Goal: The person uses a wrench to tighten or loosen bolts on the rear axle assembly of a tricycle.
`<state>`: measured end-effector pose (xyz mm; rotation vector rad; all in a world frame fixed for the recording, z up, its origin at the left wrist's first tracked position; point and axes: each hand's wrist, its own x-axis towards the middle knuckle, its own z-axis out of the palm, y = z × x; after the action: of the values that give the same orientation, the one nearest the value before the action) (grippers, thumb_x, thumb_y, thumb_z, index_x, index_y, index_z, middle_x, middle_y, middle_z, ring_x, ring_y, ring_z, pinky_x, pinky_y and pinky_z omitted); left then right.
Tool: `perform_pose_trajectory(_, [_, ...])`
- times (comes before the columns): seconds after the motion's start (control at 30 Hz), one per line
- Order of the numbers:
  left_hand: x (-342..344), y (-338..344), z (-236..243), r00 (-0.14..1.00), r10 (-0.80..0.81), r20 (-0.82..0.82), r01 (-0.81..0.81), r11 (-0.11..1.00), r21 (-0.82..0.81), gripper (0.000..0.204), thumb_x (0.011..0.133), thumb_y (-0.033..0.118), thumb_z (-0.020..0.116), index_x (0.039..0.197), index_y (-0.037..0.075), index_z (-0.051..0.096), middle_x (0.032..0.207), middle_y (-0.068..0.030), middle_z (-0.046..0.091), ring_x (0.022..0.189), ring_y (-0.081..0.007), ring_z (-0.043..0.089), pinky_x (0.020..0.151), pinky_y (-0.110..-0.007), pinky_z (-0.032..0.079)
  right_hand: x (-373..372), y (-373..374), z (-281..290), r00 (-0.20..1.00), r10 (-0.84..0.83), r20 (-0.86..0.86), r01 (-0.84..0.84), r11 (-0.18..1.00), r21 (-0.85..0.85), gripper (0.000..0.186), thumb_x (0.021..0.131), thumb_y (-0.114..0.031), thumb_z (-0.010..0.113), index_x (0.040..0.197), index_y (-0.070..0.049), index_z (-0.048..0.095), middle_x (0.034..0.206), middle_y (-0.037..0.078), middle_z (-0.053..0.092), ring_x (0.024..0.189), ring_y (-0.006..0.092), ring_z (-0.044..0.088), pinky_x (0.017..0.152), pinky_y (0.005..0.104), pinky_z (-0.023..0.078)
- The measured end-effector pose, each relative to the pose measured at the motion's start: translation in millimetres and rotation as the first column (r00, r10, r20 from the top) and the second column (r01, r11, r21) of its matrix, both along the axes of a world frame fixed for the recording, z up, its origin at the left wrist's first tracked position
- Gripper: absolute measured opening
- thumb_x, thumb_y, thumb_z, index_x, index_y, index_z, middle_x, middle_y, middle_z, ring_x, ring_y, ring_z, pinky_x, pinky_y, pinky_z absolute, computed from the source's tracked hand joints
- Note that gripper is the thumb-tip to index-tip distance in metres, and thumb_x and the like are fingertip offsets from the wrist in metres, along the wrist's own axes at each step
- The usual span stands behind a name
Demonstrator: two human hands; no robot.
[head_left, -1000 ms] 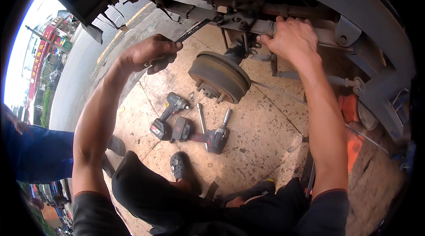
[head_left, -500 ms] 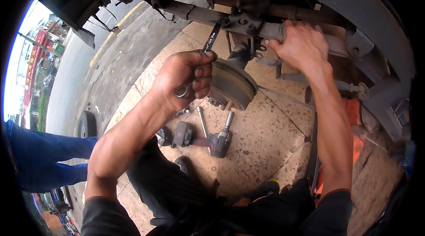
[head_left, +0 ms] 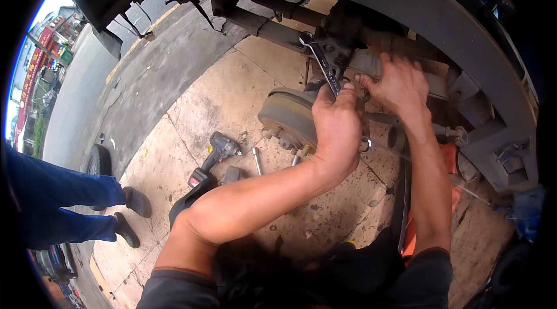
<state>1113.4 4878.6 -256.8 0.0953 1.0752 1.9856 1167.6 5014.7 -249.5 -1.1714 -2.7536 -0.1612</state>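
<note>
My left hand (head_left: 339, 126) is closed round the shank of a combination wrench (head_left: 326, 66). The wrench's upper ring end sits at a bolt on the dark bolted bracket (head_left: 339, 48) under the vehicle, and its other end shows below my fist. My right hand (head_left: 401, 86) lies on the grey metal beam (head_left: 365, 61) just right of the bracket, fingers stretched over it, holding no tool. A round, rusty brake drum (head_left: 287, 113) stands below the bracket, partly hidden behind my left hand.
On the stained tile floor lie a cordless impact wrench (head_left: 220, 148) and a socket extension (head_left: 257, 161). A heavy frame rail (head_left: 400, 4) arches overhead. An orange-red part (head_left: 449, 158) stands at right. At left, a person in blue trousers (head_left: 81, 190) stands near a tire (head_left: 100, 161).
My left hand has swung to the right with the wrench, whose handle now slants down to the right instead of the left. My right hand stays on the beam.
</note>
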Motion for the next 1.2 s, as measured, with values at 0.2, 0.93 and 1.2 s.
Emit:
perform_pose_trajectory(0.2, [-81.8, -65.9, 21.8, 0.778, -0.57, -0.265, 0.56, 0.82, -0.121, 0.031, 0.098, 0.037, 0.056, 0.091, 0.006, 0.053, 0.066, -0.0035, 0.053, 0.054, -0.012, 0.052, 0.045, -0.024, 0.041, 1.6, 2.1, -16.6, 0.998, 0.012, -0.054, -0.009, 0.999, 0.054, 0.074, 0.08, -0.057, 0.064, 0.127, -0.001, 0.056, 0.115, 0.019, 0.063, 0.112, 0.0337, 0.058, 0.101, 0.0464, 0.039])
perform_pose_trajectory(0.93, [-256.9, -11.4, 21.8, -0.7, -0.59, -0.402, -0.421, 0.796, -0.436, 0.026, 0.084, 0.024, 0.055, 0.071, 0.003, 0.062, 0.066, -0.0202, 0.062, 0.065, -0.0398, 0.062, 0.063, -0.047, 0.049, 1.5, 3.3, -20.5, 0.995, 0.036, -0.092, -0.024, 0.991, 0.129, 0.067, 0.078, -0.057, 0.066, 0.117, -0.003, 0.06, 0.108, 0.02, 0.064, 0.108, 0.036, 0.059, 0.102, 0.0481, 0.039])
perform_pose_trajectory(1.2, [-261.8, 19.8, 37.9, -0.763, -0.62, -0.185, -0.474, 0.73, -0.492, 0.031, 0.091, 0.028, 0.049, 0.075, 0.007, 0.065, 0.071, -0.0158, 0.067, 0.071, -0.0346, 0.066, 0.065, -0.041, 0.052, -0.1, 2.1, -18.4, 0.996, 0.024, -0.081, -0.015, 0.995, 0.101, 0.067, 0.077, -0.057, 0.067, 0.117, -0.003, 0.06, 0.106, 0.02, 0.065, 0.107, 0.0354, 0.059, 0.098, 0.0481, 0.041])
